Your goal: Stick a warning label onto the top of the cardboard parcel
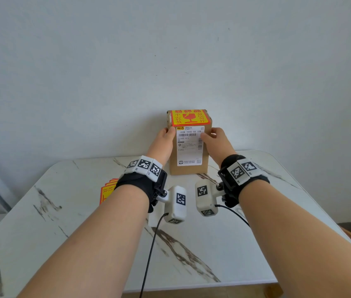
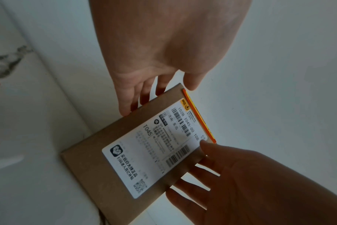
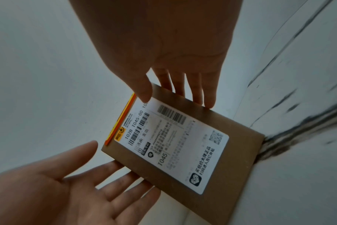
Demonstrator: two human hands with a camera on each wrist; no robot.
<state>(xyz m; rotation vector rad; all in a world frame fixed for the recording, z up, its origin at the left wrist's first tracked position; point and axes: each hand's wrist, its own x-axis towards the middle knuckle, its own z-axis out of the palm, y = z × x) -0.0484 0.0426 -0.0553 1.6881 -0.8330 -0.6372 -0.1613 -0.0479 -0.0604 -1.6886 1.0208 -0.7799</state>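
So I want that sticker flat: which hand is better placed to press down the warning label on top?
Left, probably: the left hand has its thumb by the cardboard parcel's top edge, beside the warning label; the right hand sits lower, thumb on the shipping label.

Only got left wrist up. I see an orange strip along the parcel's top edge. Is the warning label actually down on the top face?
Observer: Yes. The head view shows the warning label lying flat on the top of the cardboard parcel, covering most of that face.
Operator: Any spare labels around?
Observer: A stack of labels lies on the table, partly hidden by the left wrist.
Operator: Left hand gripping the parcel?
Observer: No. In the right wrist view the left hand has straight, spread fingers laid against the parcel's side.
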